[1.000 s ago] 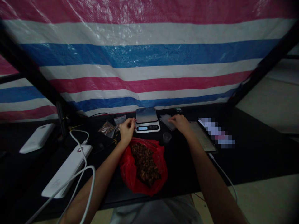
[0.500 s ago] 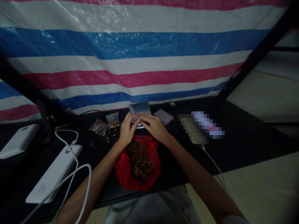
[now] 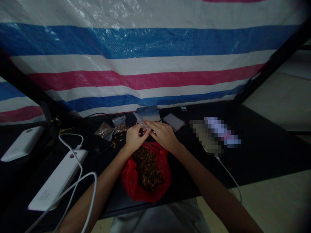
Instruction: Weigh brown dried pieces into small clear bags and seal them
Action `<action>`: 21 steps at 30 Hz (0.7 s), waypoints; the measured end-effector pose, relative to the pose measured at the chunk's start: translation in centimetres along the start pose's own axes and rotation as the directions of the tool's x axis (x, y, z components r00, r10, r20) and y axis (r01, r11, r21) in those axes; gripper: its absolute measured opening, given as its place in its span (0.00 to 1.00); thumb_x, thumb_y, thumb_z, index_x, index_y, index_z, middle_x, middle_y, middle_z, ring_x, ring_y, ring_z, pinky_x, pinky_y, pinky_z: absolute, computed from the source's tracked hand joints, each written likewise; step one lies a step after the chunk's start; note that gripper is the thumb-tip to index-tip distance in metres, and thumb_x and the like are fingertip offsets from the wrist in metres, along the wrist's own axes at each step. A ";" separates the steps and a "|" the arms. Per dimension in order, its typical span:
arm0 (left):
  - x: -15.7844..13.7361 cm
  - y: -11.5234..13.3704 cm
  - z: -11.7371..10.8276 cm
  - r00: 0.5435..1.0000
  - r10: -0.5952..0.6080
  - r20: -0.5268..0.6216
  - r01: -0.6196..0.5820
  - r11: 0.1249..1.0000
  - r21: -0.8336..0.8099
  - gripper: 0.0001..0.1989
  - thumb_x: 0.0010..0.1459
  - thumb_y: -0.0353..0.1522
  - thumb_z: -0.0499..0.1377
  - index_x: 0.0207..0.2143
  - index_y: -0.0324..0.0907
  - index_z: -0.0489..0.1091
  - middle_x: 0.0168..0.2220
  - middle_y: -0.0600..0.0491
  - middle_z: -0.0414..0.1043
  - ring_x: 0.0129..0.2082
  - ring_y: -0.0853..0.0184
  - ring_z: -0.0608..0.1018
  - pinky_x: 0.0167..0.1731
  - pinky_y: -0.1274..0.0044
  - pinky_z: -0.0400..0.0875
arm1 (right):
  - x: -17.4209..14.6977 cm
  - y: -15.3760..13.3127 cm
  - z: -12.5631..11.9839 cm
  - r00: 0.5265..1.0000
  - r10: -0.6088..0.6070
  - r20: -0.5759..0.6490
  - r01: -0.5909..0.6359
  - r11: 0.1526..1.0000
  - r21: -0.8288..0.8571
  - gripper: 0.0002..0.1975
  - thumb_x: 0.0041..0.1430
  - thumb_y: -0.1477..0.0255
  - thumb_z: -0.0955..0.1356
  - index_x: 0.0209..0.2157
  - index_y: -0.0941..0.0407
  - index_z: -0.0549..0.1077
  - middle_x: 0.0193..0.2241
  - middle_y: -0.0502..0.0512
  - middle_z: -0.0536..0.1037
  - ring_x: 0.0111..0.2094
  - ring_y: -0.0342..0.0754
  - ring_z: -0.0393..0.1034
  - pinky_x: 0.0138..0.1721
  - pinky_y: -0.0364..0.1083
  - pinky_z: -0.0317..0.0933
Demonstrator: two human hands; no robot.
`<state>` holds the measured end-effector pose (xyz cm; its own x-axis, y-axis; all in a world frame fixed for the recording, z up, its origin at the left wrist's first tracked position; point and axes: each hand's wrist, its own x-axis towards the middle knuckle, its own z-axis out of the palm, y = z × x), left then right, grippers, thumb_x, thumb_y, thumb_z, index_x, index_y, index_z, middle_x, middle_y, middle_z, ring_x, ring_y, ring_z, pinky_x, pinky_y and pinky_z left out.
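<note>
Small clear bag (image 3: 140, 120): thin, light, limp and slick by the look of it; best pinched at its mouth edges.
Where: held over the scale (image 3: 148, 114), just beyond the red bag of nuts (image 3: 145, 171).
Left hand (image 3: 134, 138): fingers curled, pinching the bag's near edge.
Right hand (image 3: 163, 134): pinching the other edge, though dim light blurs the grip.
Pose: both forearms converge, wrists low over the black table (image 3: 255, 152).
</note>
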<state>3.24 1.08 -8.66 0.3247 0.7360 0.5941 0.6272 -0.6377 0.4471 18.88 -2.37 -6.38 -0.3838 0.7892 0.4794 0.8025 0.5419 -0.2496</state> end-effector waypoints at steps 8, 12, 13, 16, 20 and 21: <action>-0.1 -0.6 0.3 0.998 -0.024 0.052 0.027 0.997 -0.070 0.17 0.63 0.36 0.46 0.39 0.38 0.72 0.25 0.52 0.74 0.25 0.69 0.76 0.28 0.80 0.65 | 0.2 -1.1 -0.5 0.991 0.025 -0.131 -0.027 1.000 -0.010 0.23 0.61 0.70 0.61 0.58 0.53 0.59 0.52 0.55 0.71 0.52 0.48 0.63 0.59 0.57 0.39; -0.2 -1.0 0.3 0.995 0.003 -0.095 -0.001 1.000 0.028 0.14 0.63 0.35 0.48 0.37 0.40 0.73 0.27 0.52 0.75 0.27 0.69 0.76 0.30 0.80 0.65 | 0.1 -1.0 -0.5 0.978 0.009 -0.209 0.011 0.996 0.093 0.20 0.61 0.69 0.63 0.55 0.50 0.63 0.49 0.50 0.74 0.49 0.45 0.66 0.60 0.53 0.40; -0.3 -1.0 0.3 0.993 0.031 -0.116 -0.025 0.998 0.058 0.15 0.62 0.36 0.49 0.34 0.40 0.73 0.26 0.52 0.75 0.26 0.69 0.76 0.29 0.80 0.64 | 0.0 -1.0 -0.3 0.974 0.006 -0.226 0.022 0.992 0.121 0.18 0.60 0.69 0.63 0.53 0.49 0.65 0.46 0.49 0.75 0.47 0.44 0.68 0.59 0.52 0.42; -0.3 -1.0 0.0 0.988 0.125 -0.091 -0.112 0.984 0.135 0.17 0.61 0.39 0.51 0.27 0.39 0.72 0.22 0.52 0.72 0.24 0.69 0.74 0.27 0.80 0.62 | 0.0 -0.8 0.3 0.965 0.044 -0.258 0.004 0.983 0.184 0.13 0.60 0.70 0.64 0.46 0.50 0.72 0.40 0.49 0.79 0.41 0.44 0.71 0.56 0.51 0.48; -0.2 -0.6 -0.2 0.978 0.209 0.003 -0.207 0.969 0.133 0.16 0.62 0.38 0.50 0.29 0.39 0.71 0.22 0.52 0.72 0.24 0.69 0.74 0.27 0.80 0.63 | 0.3 -0.4 0.8 0.947 0.181 -0.264 -0.115 0.962 0.247 0.07 0.58 0.70 0.65 0.35 0.50 0.76 0.33 0.48 0.80 0.38 0.45 0.73 0.50 0.51 0.53; -0.2 -0.5 -0.2 0.976 0.215 0.033 -0.217 0.969 0.118 0.16 0.62 0.37 0.49 0.30 0.39 0.71 0.23 0.53 0.72 0.25 0.69 0.74 0.28 0.80 0.63 | 0.3 -0.2 0.8 0.943 0.208 -0.260 -0.136 0.954 0.269 0.07 0.58 0.70 0.65 0.33 0.50 0.77 0.32 0.48 0.80 0.37 0.45 0.73 0.49 0.51 0.54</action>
<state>2.71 1.22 -8.88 0.4748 0.5887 0.6542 0.6207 -0.7510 0.2254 18.23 -2.00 -6.80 -0.0765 0.7817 0.6189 0.6945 0.4872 -0.5295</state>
